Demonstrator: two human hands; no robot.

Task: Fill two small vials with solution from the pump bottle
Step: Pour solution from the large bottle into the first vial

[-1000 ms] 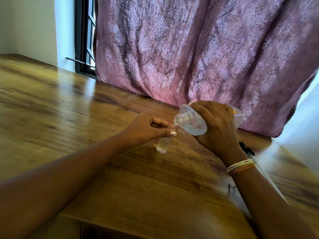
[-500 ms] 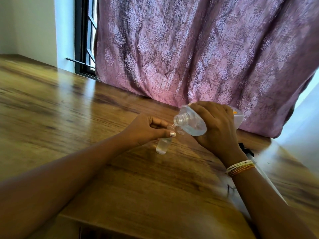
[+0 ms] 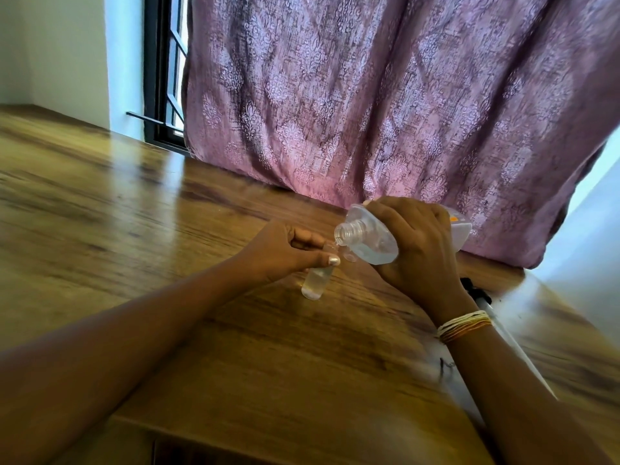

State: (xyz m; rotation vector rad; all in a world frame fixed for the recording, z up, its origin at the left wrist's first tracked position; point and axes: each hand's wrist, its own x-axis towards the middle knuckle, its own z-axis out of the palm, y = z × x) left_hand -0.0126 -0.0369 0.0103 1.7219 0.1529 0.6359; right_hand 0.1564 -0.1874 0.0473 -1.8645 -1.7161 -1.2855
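Both hands work before one mauve curtain (image 3: 385, 95).

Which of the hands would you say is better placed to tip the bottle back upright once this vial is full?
Right hand: it grips the tilted bottle; the left hand holds the vial.

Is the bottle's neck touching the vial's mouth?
Cannot tell. In the head view the bottle neck tips right at the vial mouth, but the left hand fingers hide the joint.
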